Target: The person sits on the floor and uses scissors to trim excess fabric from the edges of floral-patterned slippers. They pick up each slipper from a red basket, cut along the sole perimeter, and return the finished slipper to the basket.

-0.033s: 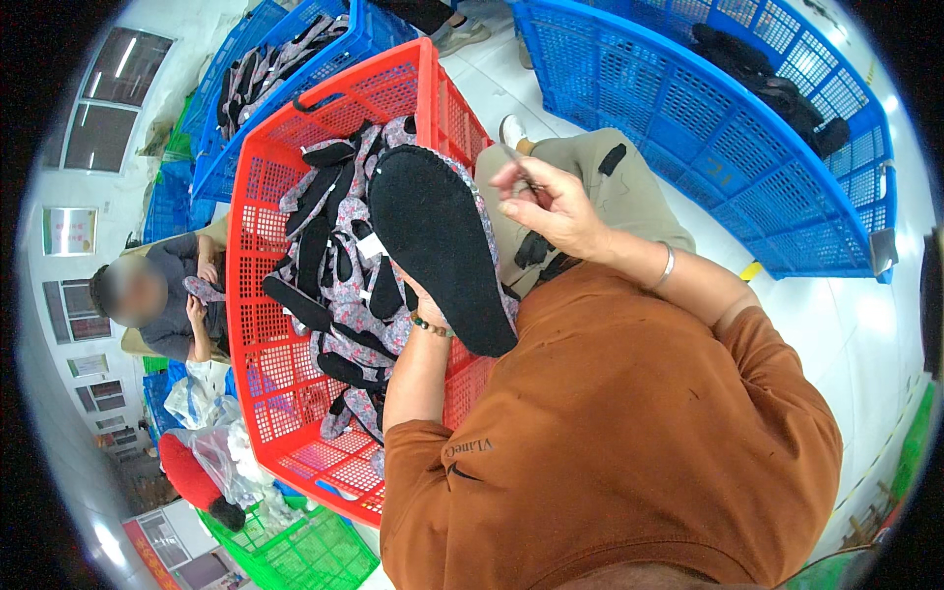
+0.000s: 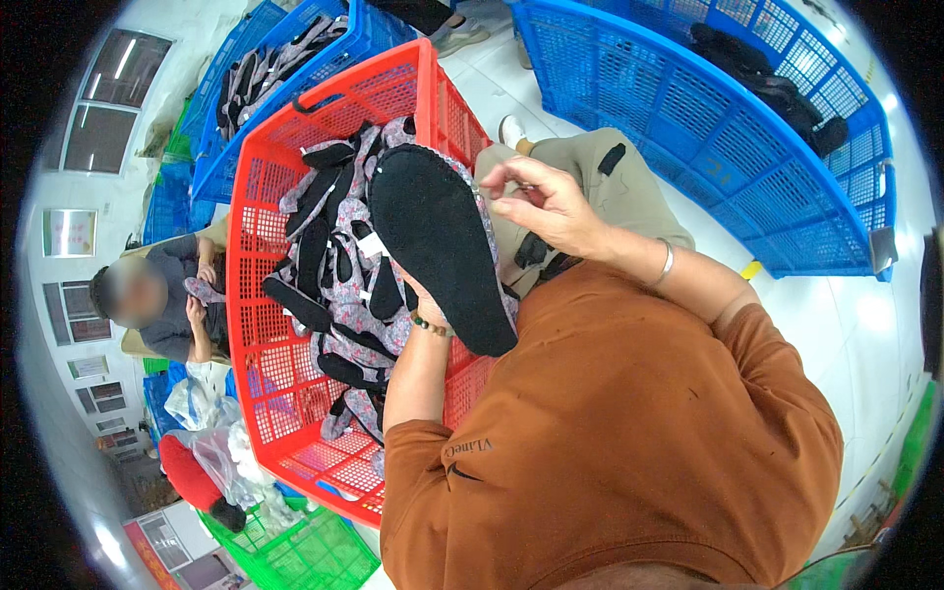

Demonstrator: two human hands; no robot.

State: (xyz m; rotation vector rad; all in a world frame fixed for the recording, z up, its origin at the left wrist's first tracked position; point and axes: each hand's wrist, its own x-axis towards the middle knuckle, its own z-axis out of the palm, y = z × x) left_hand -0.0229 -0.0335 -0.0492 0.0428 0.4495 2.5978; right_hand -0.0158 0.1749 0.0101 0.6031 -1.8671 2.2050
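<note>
One red crate [image 2: 429, 98], white tiled floor [image 2: 841, 339]

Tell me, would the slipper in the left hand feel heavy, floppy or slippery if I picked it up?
The slipper is probably light, since only the left hand seems to support it. It may be a bit stiff, because its sole stays fairly flat. It likely isn't slippery: the sole looks matte and fuzzy.

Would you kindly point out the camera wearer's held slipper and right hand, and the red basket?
Held slipper [image 2: 438, 246]: head view, middle of its sole.
Right hand [image 2: 557, 212]: head view, near the thumb's base.
Red basket [image 2: 260, 369]: head view, left wall.
</note>
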